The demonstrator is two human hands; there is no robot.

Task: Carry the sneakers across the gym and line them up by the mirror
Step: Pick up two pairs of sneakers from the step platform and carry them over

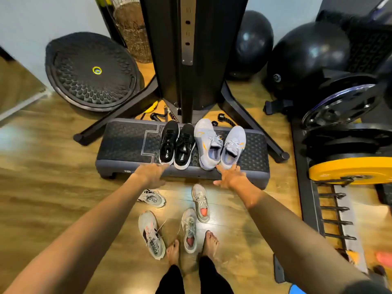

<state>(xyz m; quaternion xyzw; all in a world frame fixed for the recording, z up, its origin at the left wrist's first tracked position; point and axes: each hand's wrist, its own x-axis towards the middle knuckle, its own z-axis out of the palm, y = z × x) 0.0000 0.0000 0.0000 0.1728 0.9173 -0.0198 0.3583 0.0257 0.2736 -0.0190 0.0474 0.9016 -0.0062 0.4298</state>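
On the step platform (127, 143), both empty, open hands, left hand (151, 174) and right hand (230, 177), reach toward black sneakers (177, 144) and grey sneakers (220, 144); next, probably, grasping the heels.

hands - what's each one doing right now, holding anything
Left hand: open, empty, reaching at the black sneakers.
Right hand: open, empty, fingers spread at the grey sneakers.
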